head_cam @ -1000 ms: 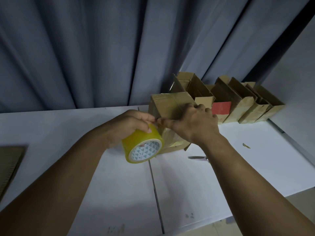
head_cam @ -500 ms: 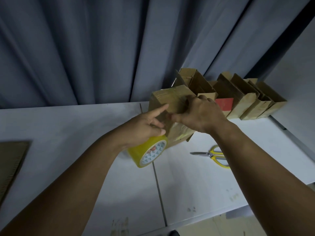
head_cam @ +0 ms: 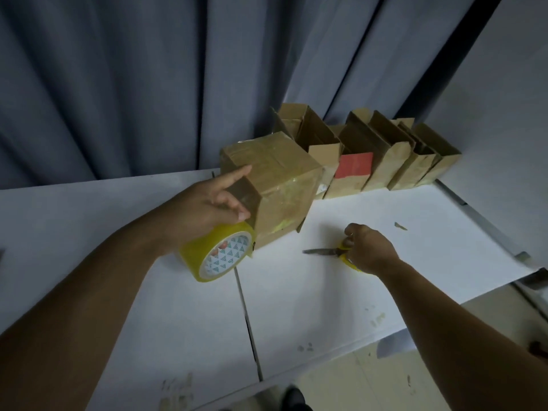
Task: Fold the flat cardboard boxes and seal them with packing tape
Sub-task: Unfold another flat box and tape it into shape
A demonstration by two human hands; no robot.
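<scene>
Person under inspection: two bare arms, head view.
The left hand point(head_cam: 207, 209) and right hand point(head_cam: 367, 250) are uncovered, and the forearms point(head_cam: 89, 307) are bare to the frame edge, above the white table point(head_cam: 385, 292). A dark rounded shape point(head_cam: 293, 397) below the table's near edge may be a shoe; unconfirmed.

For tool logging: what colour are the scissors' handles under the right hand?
Yellow, on the metal-bladed scissors; head view shows it.

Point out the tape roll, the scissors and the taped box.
tape roll point(head_cam: 220, 256): head view, on its printed core face.
scissors point(head_cam: 321, 251): head view, on the blades.
taped box point(head_cam: 283, 201): head view, on its near side face.
</scene>
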